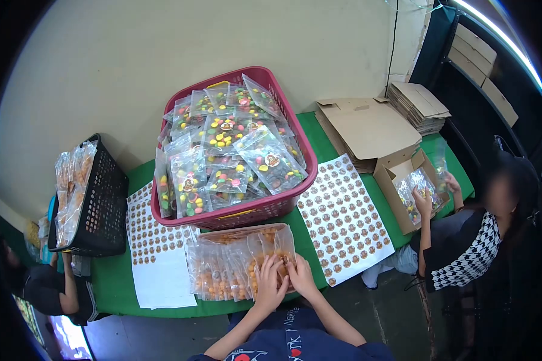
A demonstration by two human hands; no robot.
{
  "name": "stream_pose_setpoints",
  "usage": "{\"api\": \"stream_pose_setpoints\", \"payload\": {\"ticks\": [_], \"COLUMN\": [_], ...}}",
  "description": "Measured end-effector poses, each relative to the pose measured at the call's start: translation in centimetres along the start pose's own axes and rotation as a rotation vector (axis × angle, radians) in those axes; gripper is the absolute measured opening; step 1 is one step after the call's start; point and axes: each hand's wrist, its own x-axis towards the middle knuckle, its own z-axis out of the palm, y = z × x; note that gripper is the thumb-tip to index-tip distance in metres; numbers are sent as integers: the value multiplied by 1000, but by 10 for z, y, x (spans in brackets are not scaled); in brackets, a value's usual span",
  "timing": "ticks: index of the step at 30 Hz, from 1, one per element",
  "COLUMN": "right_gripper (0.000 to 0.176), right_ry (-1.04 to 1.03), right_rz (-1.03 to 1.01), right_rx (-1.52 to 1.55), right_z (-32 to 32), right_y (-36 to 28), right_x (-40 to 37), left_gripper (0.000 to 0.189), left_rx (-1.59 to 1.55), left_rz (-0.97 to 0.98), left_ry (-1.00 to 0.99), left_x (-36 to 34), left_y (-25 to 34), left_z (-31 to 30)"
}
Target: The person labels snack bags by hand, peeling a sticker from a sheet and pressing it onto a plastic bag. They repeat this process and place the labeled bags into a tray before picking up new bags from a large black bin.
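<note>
A clear tray (288,233) of orange snack packets stands at the table's front edge, with several packets (226,274) leaning in a row. At its right end, my left hand (271,281) lies over a packet, fingers bent onto its front and thumb toward the middle. My right hand (302,277) meets it from the other side, with the fingertips closed in on the same packet. Between the two hands is a small brown round patch, mostly covered by fingers; whether it is a sticker I cannot make out.
Behind the tray, a red basket (310,153) holds candy packets. Sticker sheets (343,222) lie either side. A black basket (111,198) with orange packets stands left, near another person. On the right, a co-worker's hands (424,201) are at a cardboard box (397,210); flat cardboard (367,129) lies behind.
</note>
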Motion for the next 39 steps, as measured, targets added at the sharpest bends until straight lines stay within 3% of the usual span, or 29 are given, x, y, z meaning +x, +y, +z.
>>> {"api": "stream_pose_setpoints", "payload": {"ticks": [3,6,10,15,18,22,26,27,30,34,35,38,39], "right_gripper": [30,28,32,39,39,45,42,39,38,43,44,44,43], "right_ry": [51,-26,71,-47,-161,-398,-335,-255,-88,-173,-183,-128,-132], "right_rz": [20,143,301,451,290,411,412,364,477,611,616,479,399], "right_rx": [23,206,508,1253,1707,2178,1888,1768,1546,1340,1146,1003,803], "right_z": [7,-6,-37,-104,-108,-94,-84,-78,-63,-39,-27,6,7], "right_y": [18,17,12,-1,13,14,18,19,15,-3,4,6,0], "right_x": [4,4,0,2,-13,-5,-1,-1,1,3,2,-3,-4], "left_gripper": [41,41,42,43,43,41,40,40,42,50,52,57,58], "left_rx": [-4,54,49,24,117,120,73,65,55,70,70,81,86], "left_rz": [10,-17,-26,-14,-6,-2,0,-4,-30,-35,-39,-21,-11], "left_ry": [-9,-31,-39,-58,-95,-103,-99,-101,-97,-73,-68,-54,-49], "left_x": [1,3,3,4,7,7,7,7,7,4,4,3,3], "left_y": [-2,0,-1,-2,4,2,0,0,1,-6,-6,-5,-5], "left_z": [0,-1,-4,-3,-5,-5,-5,-6,-6,-2,-2,-2,-3]}}
